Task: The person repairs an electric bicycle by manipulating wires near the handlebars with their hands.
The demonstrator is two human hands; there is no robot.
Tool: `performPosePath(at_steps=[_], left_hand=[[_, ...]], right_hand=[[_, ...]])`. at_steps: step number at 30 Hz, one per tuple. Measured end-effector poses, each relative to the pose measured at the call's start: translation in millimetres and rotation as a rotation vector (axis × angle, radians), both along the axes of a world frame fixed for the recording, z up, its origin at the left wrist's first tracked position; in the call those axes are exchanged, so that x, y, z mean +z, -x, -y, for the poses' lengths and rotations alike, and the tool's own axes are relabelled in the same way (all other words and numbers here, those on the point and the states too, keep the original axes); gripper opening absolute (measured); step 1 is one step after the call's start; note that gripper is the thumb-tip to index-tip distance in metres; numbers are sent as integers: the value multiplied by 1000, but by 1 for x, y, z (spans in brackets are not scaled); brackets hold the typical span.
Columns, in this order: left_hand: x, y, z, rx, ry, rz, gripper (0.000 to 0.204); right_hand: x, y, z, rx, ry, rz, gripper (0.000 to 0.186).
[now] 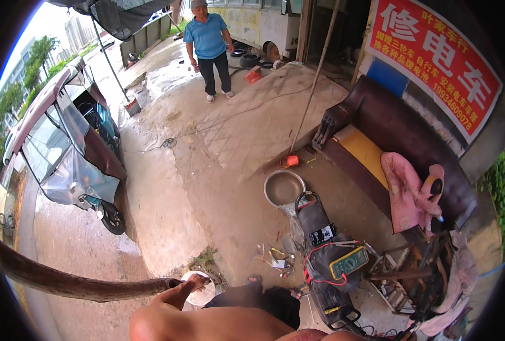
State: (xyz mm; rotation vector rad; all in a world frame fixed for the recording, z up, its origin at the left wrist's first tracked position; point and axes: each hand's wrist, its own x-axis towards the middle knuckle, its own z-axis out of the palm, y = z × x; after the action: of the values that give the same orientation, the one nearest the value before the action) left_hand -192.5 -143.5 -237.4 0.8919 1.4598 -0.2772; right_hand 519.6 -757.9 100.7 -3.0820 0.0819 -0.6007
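My left hand (197, 282) is at the lower middle, its fingers apart, over or beside a round white thing (202, 294), perhaps a bucket or stool. Whether it touches that surface I cannot tell. A thick wooden pole (93, 286) comes in from the left and ends near my wrist. My right hand is out of the picture. To the right stands a black electric scooter (315, 216). On it lie a yellow-green multimeter (349, 263) with red leads and a small black device (323, 235). Small loose parts (279, 262) lie on the ground beside it.
A metal basin (285, 189) and a red container (292, 161) sit beyond the scooter. A brown sofa (423, 133) with a pink jacket (406, 190) stands at right, near a metal frame (400, 278). A covered three-wheeler (76, 148) is left; a person (210, 42) stands ahead.
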Motion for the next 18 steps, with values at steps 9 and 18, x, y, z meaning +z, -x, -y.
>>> performPosePath(at_steps=[9,18], left_hand=[[15,-53,-63,-92,-176,273,29],[-35,-51,-61,-504,-241,477,45]], right_hand=[[-5,19,23,-29,-5,-3,52],[-11,27,36,-17,-25,-9,54]])
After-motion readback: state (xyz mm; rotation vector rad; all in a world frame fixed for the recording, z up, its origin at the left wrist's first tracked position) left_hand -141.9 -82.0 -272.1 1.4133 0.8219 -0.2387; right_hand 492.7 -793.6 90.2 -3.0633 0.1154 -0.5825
